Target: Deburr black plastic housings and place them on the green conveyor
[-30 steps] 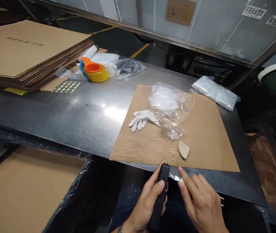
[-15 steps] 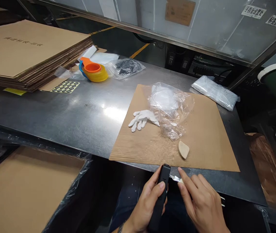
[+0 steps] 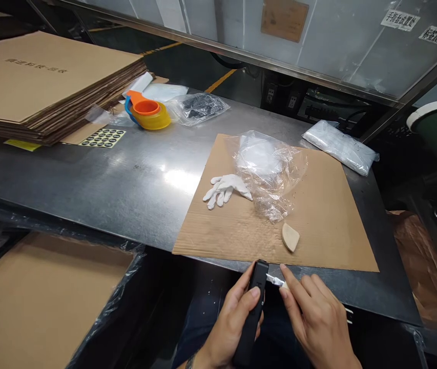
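Observation:
My left hand grips a black utility knife handle, held upright below the front edge of the steel table. My right hand pinches a thin metal blade at the handle's top end, with something thin sticking out past its fingers on the right. Just beyond my hands lies a brown cardboard sheet with a white glove, crumpled clear plastic and a small tan wedge-shaped piece on it.
A stack of flat cardboard fills the table's far left, with a sticker sheet, an orange-and-yellow tape dispenser and bagged dark items beside it. A white bagged pack lies at the far right. A lined box with cardboard sits lower left.
My right hand has drawn slightly left, bringing the blade closer to the top of the knife handle. My left hand stays almost still.

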Motion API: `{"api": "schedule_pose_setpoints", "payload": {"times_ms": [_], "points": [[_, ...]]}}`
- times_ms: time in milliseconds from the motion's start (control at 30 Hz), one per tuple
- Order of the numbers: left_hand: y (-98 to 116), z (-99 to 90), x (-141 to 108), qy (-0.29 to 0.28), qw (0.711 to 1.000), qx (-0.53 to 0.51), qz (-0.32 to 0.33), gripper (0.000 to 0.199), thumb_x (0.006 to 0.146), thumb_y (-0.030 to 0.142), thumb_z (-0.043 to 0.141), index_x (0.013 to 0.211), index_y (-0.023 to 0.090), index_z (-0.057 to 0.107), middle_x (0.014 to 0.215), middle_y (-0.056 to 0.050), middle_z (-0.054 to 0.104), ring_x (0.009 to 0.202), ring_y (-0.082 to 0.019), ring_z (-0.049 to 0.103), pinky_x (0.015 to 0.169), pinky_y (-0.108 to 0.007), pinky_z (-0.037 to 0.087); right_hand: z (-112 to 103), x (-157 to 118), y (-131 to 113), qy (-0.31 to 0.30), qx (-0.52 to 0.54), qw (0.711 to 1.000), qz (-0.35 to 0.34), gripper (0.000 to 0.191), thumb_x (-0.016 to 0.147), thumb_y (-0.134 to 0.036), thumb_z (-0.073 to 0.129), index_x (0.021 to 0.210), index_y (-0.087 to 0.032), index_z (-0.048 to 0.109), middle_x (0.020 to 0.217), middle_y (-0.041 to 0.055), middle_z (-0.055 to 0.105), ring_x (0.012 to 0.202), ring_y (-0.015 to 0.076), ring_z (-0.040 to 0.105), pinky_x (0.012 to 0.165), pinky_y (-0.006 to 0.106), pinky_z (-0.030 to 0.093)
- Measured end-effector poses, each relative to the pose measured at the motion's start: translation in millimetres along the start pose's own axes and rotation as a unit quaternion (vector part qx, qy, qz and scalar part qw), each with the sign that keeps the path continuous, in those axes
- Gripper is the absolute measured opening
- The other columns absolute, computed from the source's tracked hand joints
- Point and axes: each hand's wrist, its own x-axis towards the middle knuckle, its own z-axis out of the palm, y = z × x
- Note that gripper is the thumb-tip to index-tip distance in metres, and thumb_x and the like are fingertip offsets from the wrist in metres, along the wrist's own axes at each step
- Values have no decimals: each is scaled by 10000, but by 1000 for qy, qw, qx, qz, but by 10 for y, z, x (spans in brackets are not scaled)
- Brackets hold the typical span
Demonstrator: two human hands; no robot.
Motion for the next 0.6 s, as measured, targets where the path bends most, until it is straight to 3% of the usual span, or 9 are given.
{"api": "schedule_pose_setpoints", "payload": {"times_ms": [200, 333, 433, 600], "points": [[-49, -48, 47, -24, 999, -21, -8, 720, 757, 449, 616, 1379, 263, 304, 708, 24, 480, 434, -50, 387, 371, -172, 280, 55, -10, 44, 25, 11, 999, 31, 346, 928, -266, 437, 1217, -125, 562, 606, 2, 492, 581, 143, 461, 547, 267, 346], [-48, -42, 47, -20, 999, -20, -15, 654, 772, 441, 598, 1348, 261, 346, 743, 17, 487, 438, -48, 400, 367, -169, 287, 77, -33, 78, -17, 119, 989, 90, 331, 935, -281, 412, 1212, -168, 553, 741, 34, 594, 706, 158, 548, 615, 264, 415], [-46, -34, 43, -20, 999, -19, -24, 634, 765, 448, 598, 1328, 255, 379, 758, 8, 498, 444, -55, 411, 360, -169, 291, 80, -41, 60, -90, 278, 944, 155, 321, 923, -340, 430, 1191, -204, 539, 890, 46, 625, 837, 165, 585, 718, 267, 454], [-45, -21, 27, -50, 998, 22, -10, 685, 774, 473, 587, 1368, 224, 352, 576, 35, 469, 423, -70, 381, 377, -177, 305, 115, 69, -49, -165, 482, 826, 241, 473, 835, -444, 554, 1227, -195, 464, 634, -48, 497, 566, 116, 489, 545, 231, 412]]}}
